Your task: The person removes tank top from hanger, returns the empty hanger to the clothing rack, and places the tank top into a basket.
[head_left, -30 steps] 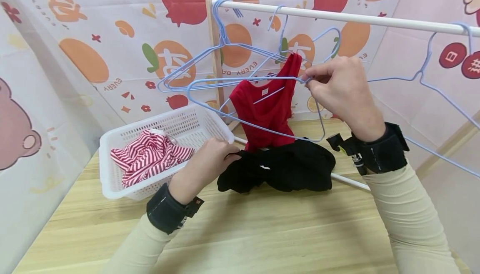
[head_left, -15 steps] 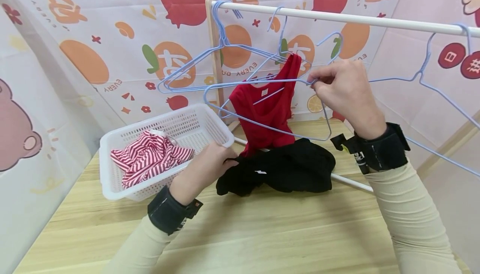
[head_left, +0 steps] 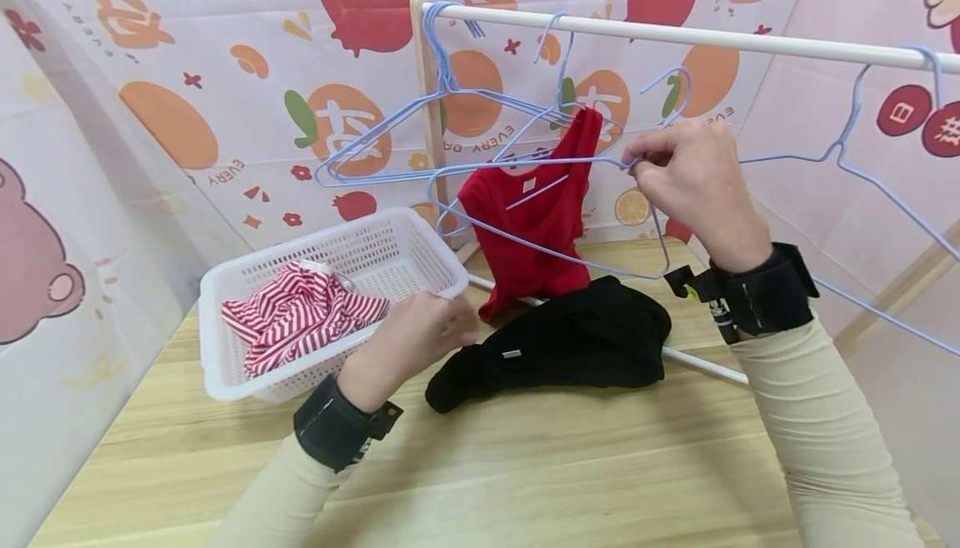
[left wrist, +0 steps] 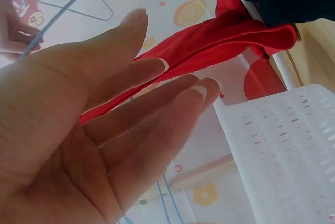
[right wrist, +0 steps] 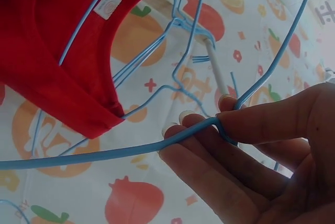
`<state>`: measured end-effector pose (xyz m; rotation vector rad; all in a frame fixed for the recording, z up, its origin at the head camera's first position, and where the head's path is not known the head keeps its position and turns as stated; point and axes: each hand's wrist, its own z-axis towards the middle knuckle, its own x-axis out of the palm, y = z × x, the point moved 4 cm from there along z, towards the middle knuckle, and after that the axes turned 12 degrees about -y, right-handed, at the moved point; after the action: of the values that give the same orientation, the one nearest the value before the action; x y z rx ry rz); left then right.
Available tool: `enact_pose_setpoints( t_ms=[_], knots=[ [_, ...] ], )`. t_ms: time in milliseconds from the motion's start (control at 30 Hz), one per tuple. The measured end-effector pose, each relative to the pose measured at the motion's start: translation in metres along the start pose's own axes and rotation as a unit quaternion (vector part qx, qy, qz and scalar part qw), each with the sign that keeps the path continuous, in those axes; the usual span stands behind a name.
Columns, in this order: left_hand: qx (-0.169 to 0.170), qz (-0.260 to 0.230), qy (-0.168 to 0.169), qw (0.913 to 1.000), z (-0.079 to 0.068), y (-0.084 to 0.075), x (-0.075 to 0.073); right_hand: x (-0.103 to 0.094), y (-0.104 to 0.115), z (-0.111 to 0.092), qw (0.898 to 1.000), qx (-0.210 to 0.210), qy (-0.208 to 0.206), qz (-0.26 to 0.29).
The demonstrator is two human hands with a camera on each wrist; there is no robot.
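My right hand (head_left: 693, 185) pinches a blue wire hanger (head_left: 525, 163) near its neck, its hook pointing up; in the right wrist view the thumb and fingers close on the bent wire (right wrist: 104, 155). The hanger stays in front of a red tank top (head_left: 536, 214) that hangs from another hanger on the rail. Below lies a black garment (head_left: 562, 339) with a small white tag, crumpled on the table. Just left of it is my left hand (head_left: 412, 335), between garment and basket. Its fingers (left wrist: 152, 135) are loosely bent with nothing between them in the left wrist view.
A white perforated basket (head_left: 442, 256) holds a red-and-white striped garment (head_left: 300, 314) at left. Several blue hangers (head_left: 390, 127) hang at the left end of the white rail (head_left: 675, 33), one more (head_left: 847, 139) at right. A white bar (head_left: 705, 364) lies low behind the black garment.
My left hand has let go of the black garment, whose left end has dropped flat on the table. My right hand has moved the hanger slightly right.
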<state>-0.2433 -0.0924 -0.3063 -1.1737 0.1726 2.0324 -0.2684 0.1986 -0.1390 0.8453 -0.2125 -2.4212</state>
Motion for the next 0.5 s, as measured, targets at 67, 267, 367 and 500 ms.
enact_pose_setpoints(
  t_ms=[67, 267, 367, 500],
  knots=[
    [0.002, 0.001, -0.001, 1.0, -0.001, 0.001, 0.0, 0.001, -0.003, 0.001, 1.0, 0.001, -0.001, -0.001],
    [-0.021, 0.02, 0.02, 0.9994, -0.007, 0.001, -0.006, 0.004, -0.014, 0.004, 1.0, 0.014, -0.002, 0.001],
    [-0.033, 0.03, 0.025, 0.9987, -0.01, 0.0, -0.012, 0.005, -0.019, 0.007, 1.0, 0.013, -0.003, -0.005],
    [-0.052, 0.04, 0.021, 0.9976, -0.014, 0.0, -0.018, 0.006, -0.026, 0.011, 1.0, 0.016, -0.003, -0.007]
  ],
)
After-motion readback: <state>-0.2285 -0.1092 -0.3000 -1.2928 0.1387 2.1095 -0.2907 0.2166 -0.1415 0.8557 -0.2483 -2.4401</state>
